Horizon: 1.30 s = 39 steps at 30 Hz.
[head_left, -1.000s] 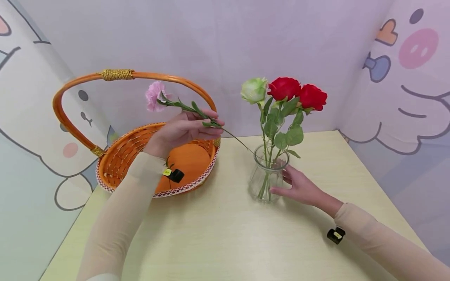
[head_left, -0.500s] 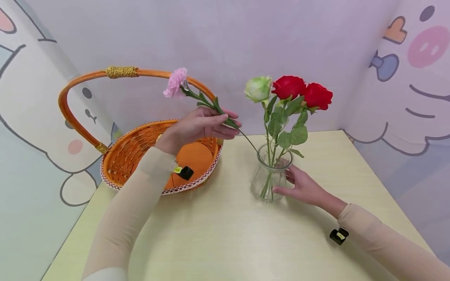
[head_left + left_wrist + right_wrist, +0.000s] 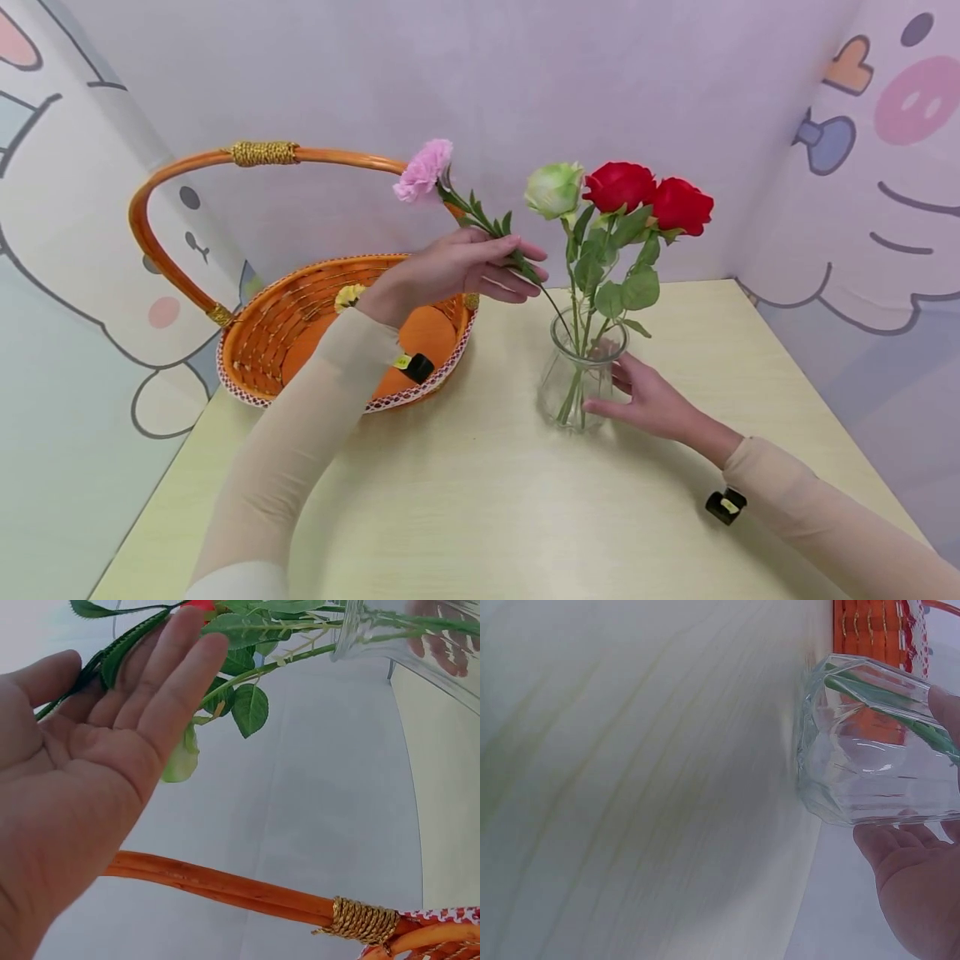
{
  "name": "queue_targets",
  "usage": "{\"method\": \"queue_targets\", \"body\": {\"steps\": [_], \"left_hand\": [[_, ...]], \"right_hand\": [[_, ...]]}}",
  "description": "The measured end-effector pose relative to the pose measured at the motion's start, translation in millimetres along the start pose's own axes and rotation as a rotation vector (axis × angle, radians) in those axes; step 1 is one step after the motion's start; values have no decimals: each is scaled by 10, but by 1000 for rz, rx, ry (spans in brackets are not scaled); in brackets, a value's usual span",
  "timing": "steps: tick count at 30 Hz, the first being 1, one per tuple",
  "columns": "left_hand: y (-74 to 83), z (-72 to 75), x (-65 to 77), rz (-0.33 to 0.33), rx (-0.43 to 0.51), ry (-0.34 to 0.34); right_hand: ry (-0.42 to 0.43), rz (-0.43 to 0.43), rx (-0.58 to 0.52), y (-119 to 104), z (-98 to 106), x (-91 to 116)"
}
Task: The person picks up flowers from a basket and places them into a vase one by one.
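Observation:
A pink carnation [image 3: 424,170] is pinched at its leafy stem by my left hand [image 3: 480,265]. It leans to the left, and the thin lower end of its stem is inside the mouth of the glass vase [image 3: 558,379]. In the left wrist view the thumb and fingers [image 3: 161,694] lie about the green stem. My right hand [image 3: 652,402] holds the vase from the right, thumb in front and fingers behind, partly hidden by the glass. Inside the vase stand a pale green rose [image 3: 553,190] and two red roses, one a red rose [image 3: 619,185] in the middle.
An orange wicker basket [image 3: 258,367] with a tall arched handle [image 3: 168,171] stands on the left, under my left forearm. A yellow flower [image 3: 349,296] lies in it, partly covered by the arm. The pale wooden table [image 3: 525,517] meets curtain-like walls at the back and sides.
My left hand has moved right, carrying the carnation, which now stands steeper. Its stem end has gone lower into the vase. The right hand keeps its hold on the vase.

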<state>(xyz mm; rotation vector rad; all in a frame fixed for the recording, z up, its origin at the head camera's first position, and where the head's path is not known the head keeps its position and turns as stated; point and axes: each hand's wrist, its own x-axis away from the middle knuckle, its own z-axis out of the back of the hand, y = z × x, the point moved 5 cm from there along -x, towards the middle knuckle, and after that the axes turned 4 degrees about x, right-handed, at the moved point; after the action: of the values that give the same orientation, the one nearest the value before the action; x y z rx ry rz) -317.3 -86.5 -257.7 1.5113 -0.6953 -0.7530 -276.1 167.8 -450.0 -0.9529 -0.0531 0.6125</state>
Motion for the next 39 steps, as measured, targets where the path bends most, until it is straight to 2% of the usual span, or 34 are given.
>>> {"method": "queue_targets", "body": {"steps": [7, 16, 20, 24, 34, 39], "left_hand": [[-17, -41, -73, 84, -137, 8], [-10, -75, -148, 166, -233, -24], [-26, -78, -183, 197, -265, -17], [-71, -68, -216, 210, -279, 20], [-179, -76, -305, 197, -286, 101], [-227, -71, -326, 225, -278, 135]], "right_hand": [[6, 8, 2, -10, 4, 8], [11, 10, 23, -3, 12, 1], [9, 6, 19, -5, 7, 2], [7, 2, 14, -13, 3, 5], [5, 5, 4, -21, -4, 8], [7, 5, 17, -26, 5, 10]]}}
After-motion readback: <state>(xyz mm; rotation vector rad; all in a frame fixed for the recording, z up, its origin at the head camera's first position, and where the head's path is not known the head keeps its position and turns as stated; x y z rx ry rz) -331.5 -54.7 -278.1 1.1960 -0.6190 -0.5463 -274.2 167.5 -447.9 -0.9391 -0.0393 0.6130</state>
